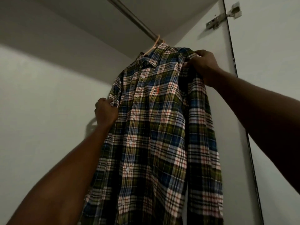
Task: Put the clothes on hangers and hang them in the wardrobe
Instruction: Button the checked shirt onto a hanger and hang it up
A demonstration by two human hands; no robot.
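Note:
A plaid button-up shirt [155, 127] in green, blue, white and red hangs on a pale orange hanger [154, 46]. The hanger's hook sits over the metal wardrobe rail [129, 15], close to the right side wall. My right hand [203, 64] pinches the shirt's right shoulder near the top. My left hand [105, 111] grips the edge of the left sleeve lower down. Most of the hanger is hidden inside the shirt.
The wardrobe's pale back wall [48, 111] spreads to the left of the shirt. The right side panel [225, 38] stands just behind the shirt, with the open door [276, 62] and its metal hinge [227, 15] further right.

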